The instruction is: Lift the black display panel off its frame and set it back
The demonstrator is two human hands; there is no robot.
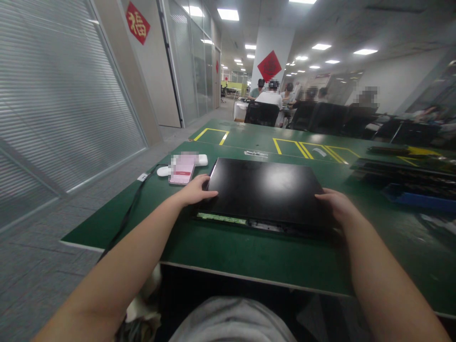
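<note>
A wide, flat black display panel (pixel 265 190) is at the middle of the green table, its dark face upward with a bright reflection on it. Along its near edge runs a narrow green circuit board strip (pixel 221 218). My left hand (pixel 195 191) grips the panel's left edge, thumb on top and the other fingers partly hidden at the side. On the right edge my right hand (pixel 337 205) holds in the same way, with its lower fingers hidden. Whether the panel rests on the table or is slightly raised, I cannot tell.
Left of the panel lie a phone (pixel 182 171) and a white rounded device (pixel 202 160), with a black cable (pixel 130 209) trailing off the green table (pixel 249 256). Dark panels (pixel 402 173) and a blue piece (pixel 420 197) lie at right. People sit beyond, near black chairs (pixel 261 114).
</note>
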